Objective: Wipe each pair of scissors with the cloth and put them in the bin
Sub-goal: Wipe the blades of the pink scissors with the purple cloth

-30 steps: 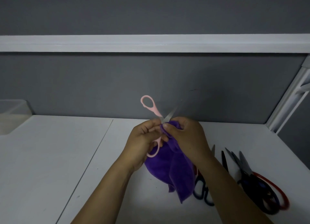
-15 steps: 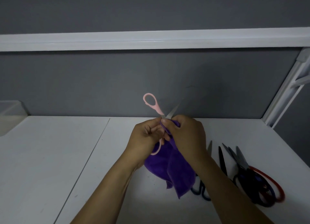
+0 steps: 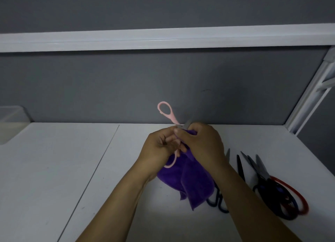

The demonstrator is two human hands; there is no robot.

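While lifted clear of the table [image 3: 54, 169], held at picture centre as an open cross: pink scissors [image 3: 165, 111], with one loop sticking up toward 11 o'clock and the other hanging toward 6 o'clock. Gripped at the lower handle by the left hand [image 3: 157, 149], fingers curled round it. Pinched at the blade through the purple cloth [image 3: 192, 183] by the right hand [image 3: 203, 143], fingers clenched on the fabric, with only a short grey blade tip poking out toward 1 o'clock. Hanging below both hands toward the table, the rest of the cloth. Lying at 4 o'clock on the table, a heap of scissors [image 3: 272, 189] with black, blue and red handles, blades pointing to 12 o'clock; just beside, partly hidden under the right forearm, another dark pair [image 3: 220, 203]. Standing at 9 o'clock, against the grey wall [image 3: 90, 87], the translucent bin [image 3: 10, 118], well apart from the hands.
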